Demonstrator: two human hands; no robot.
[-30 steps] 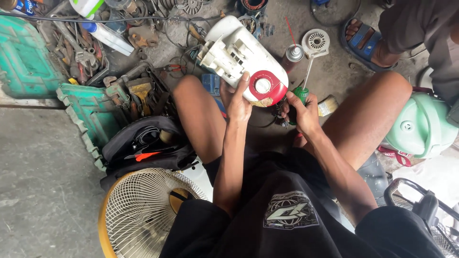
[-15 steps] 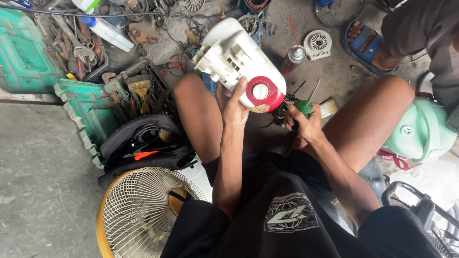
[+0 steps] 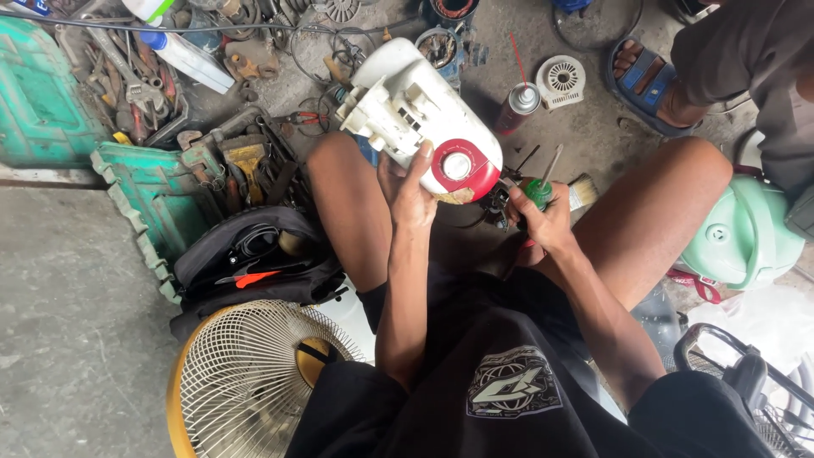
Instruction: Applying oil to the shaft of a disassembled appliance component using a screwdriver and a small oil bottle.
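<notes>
Head view, looking down past black shorts at a concrete floor [image 3: 76,339], with everything placed from the white plastic fan motor housing with a red round cap [image 3: 420,114] held above the knees. Far to its left lies a green plastic lid [image 3: 38,102]. Nearer, still left of the housing, an open green toolbox [image 3: 148,195] holds rusty hand tools, and a white squeeze bottle with a blue cap [image 3: 182,55] lies above it. Below and left of the housing sits a black tool bag [image 3: 254,263], and below that a round cream wire fan guard with a yellow rim [image 3: 246,382].

The left hand [image 3: 407,191] is just under the housing, its grip closed round the housing's lower end, fingers spread up against the white shell beside the red cap. Just right of the housing, the right hand [image 3: 543,225] has its grip closed on a green-handled screwdriver [image 3: 538,191], whose metal shaft angles up and away from the cap. A small brush with pale bristles [image 3: 581,193] lies just beyond that hand.

Above and right of the housing stand a red spray can [image 3: 517,106] and a white round vented fan cover [image 3: 560,80]. Further right, another person's foot in a blue sandal [image 3: 649,80]. Far right, a pale green plastic fan body [image 3: 746,237].
</notes>
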